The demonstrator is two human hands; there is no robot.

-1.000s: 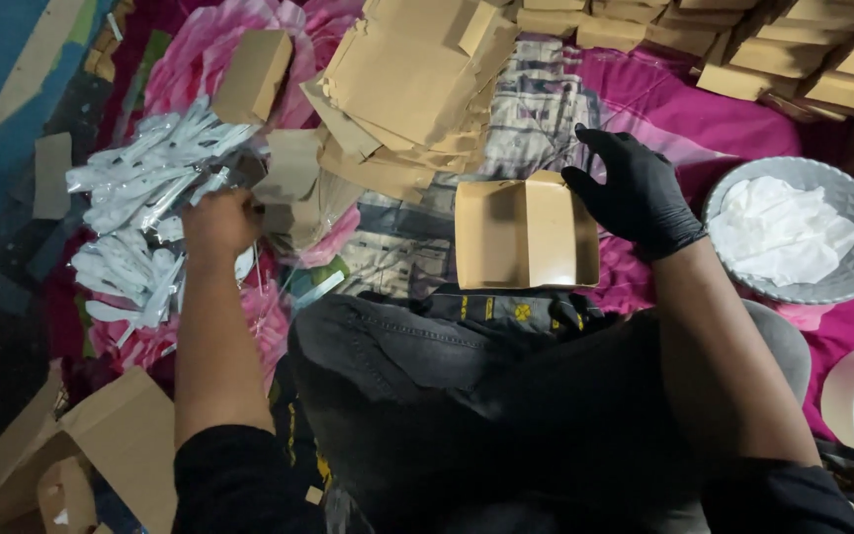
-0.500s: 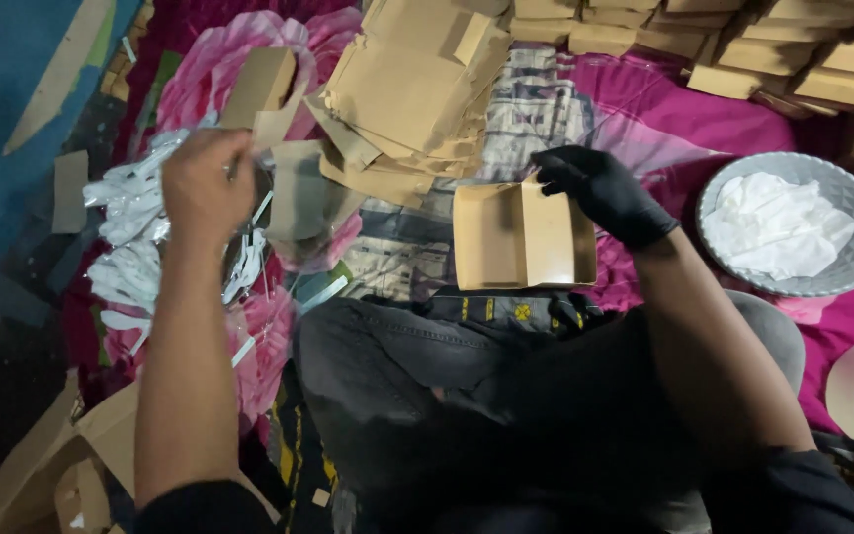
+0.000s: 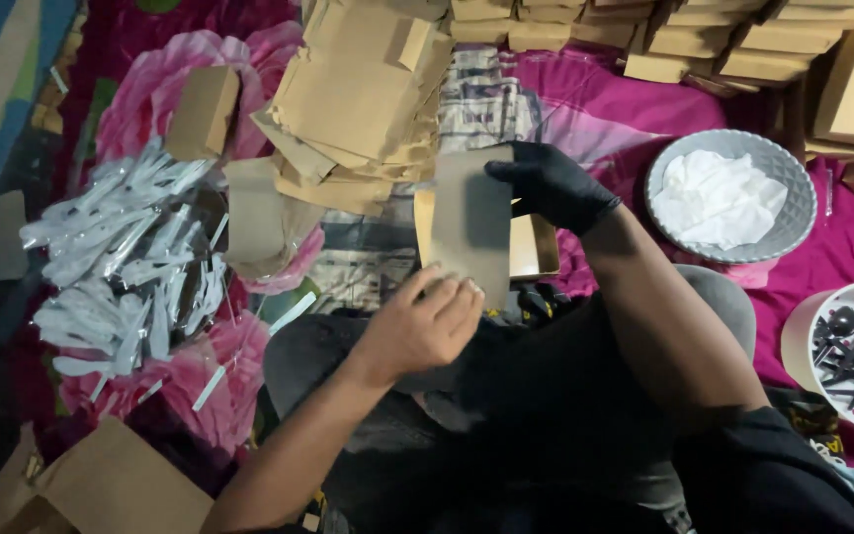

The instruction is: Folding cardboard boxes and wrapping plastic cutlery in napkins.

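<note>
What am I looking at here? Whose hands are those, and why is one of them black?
This picture comes from a camera worn on a person's head, looking down at their own lap and hands. The person sits on a pink flowered cloth. The right hand looks black because it wears a black glove. The left hand is bare. Together they hold a flat brown paper sleeve above an open brown cardboard box. Behind lies a heap of flat brown cardboard pieces. On the left is a pile of white wrapped sticks; what is inside them I cannot tell. On the right stands a grey round basket with white tissue in it, and a white tub of black plastic cutlery.
</note>
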